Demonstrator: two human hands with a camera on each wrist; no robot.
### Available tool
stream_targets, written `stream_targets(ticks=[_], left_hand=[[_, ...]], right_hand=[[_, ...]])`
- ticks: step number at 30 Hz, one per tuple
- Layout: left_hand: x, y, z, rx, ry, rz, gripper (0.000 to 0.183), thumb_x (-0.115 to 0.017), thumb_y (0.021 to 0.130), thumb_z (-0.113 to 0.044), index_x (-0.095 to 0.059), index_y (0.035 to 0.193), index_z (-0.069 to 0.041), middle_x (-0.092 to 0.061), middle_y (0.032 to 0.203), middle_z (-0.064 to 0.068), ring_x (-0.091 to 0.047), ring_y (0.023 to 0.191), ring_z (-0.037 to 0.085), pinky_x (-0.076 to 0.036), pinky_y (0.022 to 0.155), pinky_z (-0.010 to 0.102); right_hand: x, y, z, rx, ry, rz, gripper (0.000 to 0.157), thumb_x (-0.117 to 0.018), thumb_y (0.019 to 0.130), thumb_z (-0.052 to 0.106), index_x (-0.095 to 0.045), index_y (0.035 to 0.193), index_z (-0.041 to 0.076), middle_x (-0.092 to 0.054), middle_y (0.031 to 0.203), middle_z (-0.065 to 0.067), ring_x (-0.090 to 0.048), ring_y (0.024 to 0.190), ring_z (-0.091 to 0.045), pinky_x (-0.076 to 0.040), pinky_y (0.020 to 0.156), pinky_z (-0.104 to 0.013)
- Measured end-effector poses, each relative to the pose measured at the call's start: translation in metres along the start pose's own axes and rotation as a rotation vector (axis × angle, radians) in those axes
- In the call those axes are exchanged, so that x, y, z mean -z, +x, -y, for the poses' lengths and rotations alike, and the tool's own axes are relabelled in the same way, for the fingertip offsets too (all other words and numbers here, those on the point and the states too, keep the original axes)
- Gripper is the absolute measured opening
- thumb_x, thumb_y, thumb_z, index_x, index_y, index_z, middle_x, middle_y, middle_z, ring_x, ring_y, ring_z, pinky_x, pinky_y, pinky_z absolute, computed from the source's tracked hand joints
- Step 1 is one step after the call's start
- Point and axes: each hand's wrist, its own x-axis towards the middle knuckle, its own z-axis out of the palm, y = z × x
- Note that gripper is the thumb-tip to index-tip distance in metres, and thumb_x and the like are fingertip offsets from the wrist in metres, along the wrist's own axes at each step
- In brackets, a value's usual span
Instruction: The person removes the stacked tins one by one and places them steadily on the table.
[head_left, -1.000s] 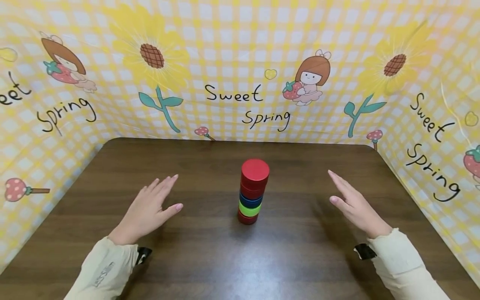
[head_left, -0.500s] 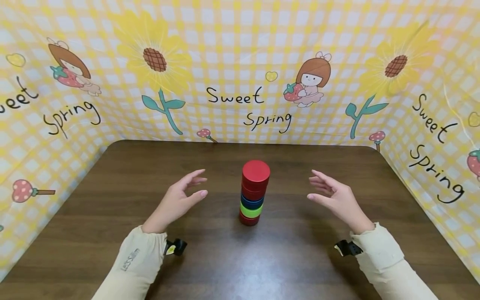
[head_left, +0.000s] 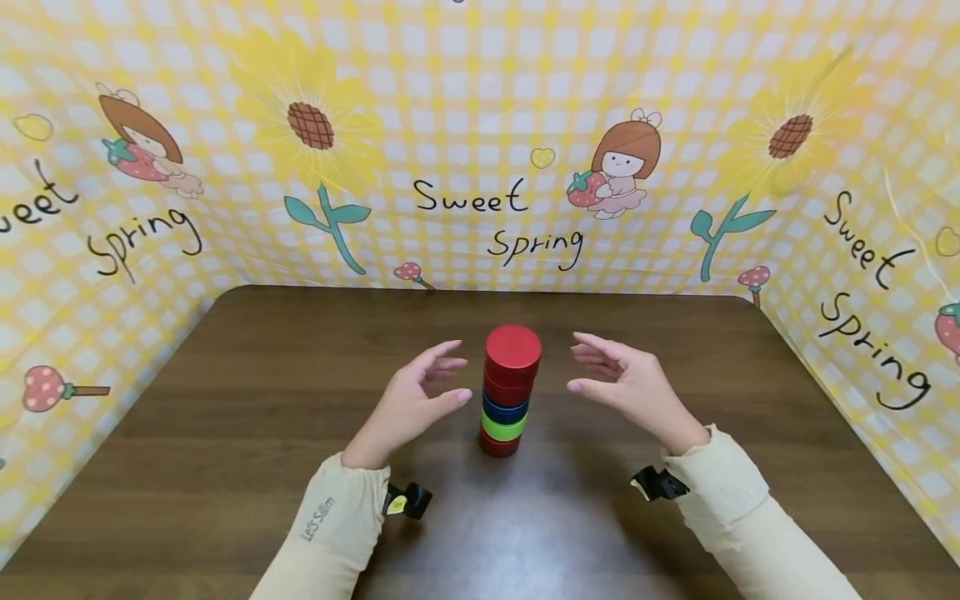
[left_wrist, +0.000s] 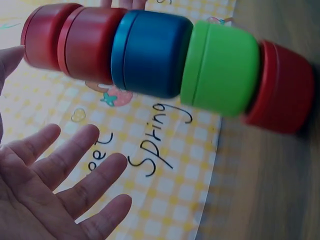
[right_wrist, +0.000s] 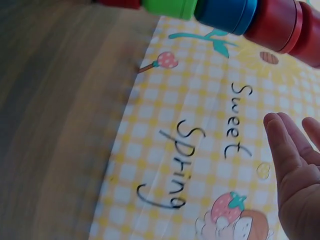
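Observation:
A tower of small round lidded tins stands upright on the table. From the top it runs red [head_left: 513,348], red [left_wrist: 92,45], blue [left_wrist: 154,54], green [left_wrist: 222,67] and red [left_wrist: 284,87]. My left hand [head_left: 411,400] hovers just left of the tower, its fingers spread and loosely bent. On the other side my right hand [head_left: 637,390] is held in the air, thumb and fingers apart, facing the tins. Neither hand touches the tower. In the right wrist view the stack is cut off by the frame's upper edge.
The brown wooden table [head_left: 225,467] has rounded far corners. A yellow checked cloth [head_left: 465,100] with printed flowers and lettering rises behind it and along both sides. Black wrist straps with cameras sit at both cuffs.
Both hands have moved inward from far apart to close beside the tower, and their fingers have bent a little. The tins have not moved.

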Motion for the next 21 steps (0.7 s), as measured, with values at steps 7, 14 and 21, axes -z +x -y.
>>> stream_targets(ticks=[7,14,21], left_hand=[[-0.011,0.008,-0.008,0.006,-0.028,0.014,0.061,-0.069,0.087,-0.012,-0.043,0.141,-0.002,-0.058,0.127,0.022,-0.054,0.115,0.042,-0.044,0.092,0.057],[-0.019,0.013,-0.01,0.039,-0.048,0.04,0.062,-0.069,0.086,-0.016,-0.044,0.141,-0.004,-0.058,0.127,0.019,-0.054,0.114,0.038,-0.044,0.091,0.057],[-0.027,0.018,-0.013,-0.01,0.004,0.052,0.057,-0.072,0.084,-0.018,-0.05,0.135,-0.001,-0.061,0.121,0.015,-0.056,0.11,0.032,-0.046,0.092,0.05]], right_hand=[[-0.017,0.014,0.012,0.031,-0.011,0.052,0.06,-0.077,0.081,0.011,-0.053,0.134,-0.001,-0.064,0.119,-0.016,-0.061,0.111,-0.03,-0.047,0.094,-0.043],[-0.031,0.022,0.02,0.079,0.028,0.083,0.065,-0.079,0.079,0.009,-0.05,0.136,0.0,-0.061,0.125,-0.014,-0.062,0.106,-0.025,-0.048,0.094,-0.039],[-0.04,0.028,0.025,0.129,0.036,0.068,0.067,-0.079,0.078,0.006,-0.049,0.137,-0.002,-0.061,0.123,-0.016,-0.062,0.106,-0.026,-0.049,0.092,-0.038]])
